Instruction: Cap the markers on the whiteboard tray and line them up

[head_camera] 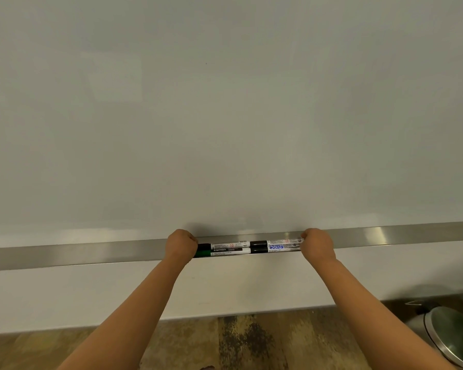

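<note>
Whiteboard tray (91, 253) | markers (247, 248) capped | hands (181, 244) hide ends

Single head-worn wide-angle view; faces forward and slightly down at the whiteboard (225, 116) from close range; takes in the metal tray (91, 252) across mid-frame, both forearms reaching up from below; floor (198, 343) along the bottom edge.
</note>
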A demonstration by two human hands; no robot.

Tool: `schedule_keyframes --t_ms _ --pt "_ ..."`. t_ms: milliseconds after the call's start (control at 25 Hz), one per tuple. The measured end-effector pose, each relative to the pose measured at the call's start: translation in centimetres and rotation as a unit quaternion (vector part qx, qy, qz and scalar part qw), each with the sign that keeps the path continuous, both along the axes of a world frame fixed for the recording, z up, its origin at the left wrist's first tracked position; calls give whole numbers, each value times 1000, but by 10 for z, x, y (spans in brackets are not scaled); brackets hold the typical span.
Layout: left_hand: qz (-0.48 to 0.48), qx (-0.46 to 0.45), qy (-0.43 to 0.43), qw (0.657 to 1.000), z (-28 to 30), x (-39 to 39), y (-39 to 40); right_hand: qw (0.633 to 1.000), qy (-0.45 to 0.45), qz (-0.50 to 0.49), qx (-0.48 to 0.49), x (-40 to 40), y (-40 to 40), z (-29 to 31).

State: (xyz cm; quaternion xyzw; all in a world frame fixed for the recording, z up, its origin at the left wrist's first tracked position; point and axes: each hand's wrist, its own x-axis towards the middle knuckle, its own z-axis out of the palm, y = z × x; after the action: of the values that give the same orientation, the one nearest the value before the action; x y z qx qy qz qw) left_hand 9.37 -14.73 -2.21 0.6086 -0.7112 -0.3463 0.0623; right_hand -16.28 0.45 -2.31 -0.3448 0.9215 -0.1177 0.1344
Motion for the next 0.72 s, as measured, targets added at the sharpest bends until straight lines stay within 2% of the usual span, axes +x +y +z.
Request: schedule_keyframes --t_ms 280,560,720 --pt "18 -16 6 1000 2 7 3 999 -2 -11 -36 -3 4 0" --pt "33 -45 100 993 2 15 11 997 -9 -16 -70 10 2 9" --pt "60 -54 156 984 2 25 19 989 -8 -35 -145 22 14 12"
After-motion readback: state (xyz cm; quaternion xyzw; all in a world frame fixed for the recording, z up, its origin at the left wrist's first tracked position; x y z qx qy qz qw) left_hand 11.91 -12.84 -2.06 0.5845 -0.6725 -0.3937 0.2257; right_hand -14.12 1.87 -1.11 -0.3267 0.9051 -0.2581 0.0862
